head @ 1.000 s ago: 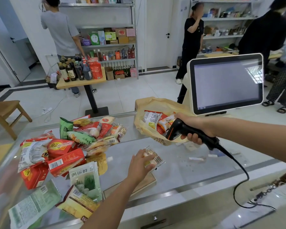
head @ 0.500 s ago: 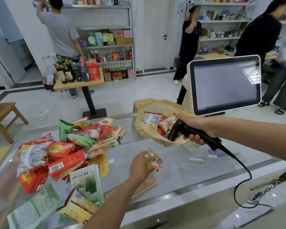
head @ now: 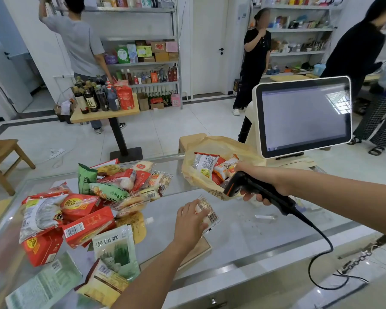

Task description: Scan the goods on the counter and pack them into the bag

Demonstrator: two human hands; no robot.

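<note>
- We hold a small clear snack packet near the middle of the glass bench, its barcode end turned to the right. We cannot tell whether it touches the glass.
- Our left hand comes in from below, palm down, with the fingers curled over the top of the packet.
- Our right hand reaches in from the right and is wrapped round the grip of the black scanner. The scanner's head tilts down-left toward the packet, near it but apart.
- A black cable curves from the scanner's handle down past the bench edge.
- Just behind the scanner, the tan, crinkled bag lies with its mouth open and several packets inside.
- To the left lies a loose pile of goods: glossy red boxes, green pouches and clear wrappers, all overlapping.
- A white-framed screen stands at the right rear, beside the bag.
</note>
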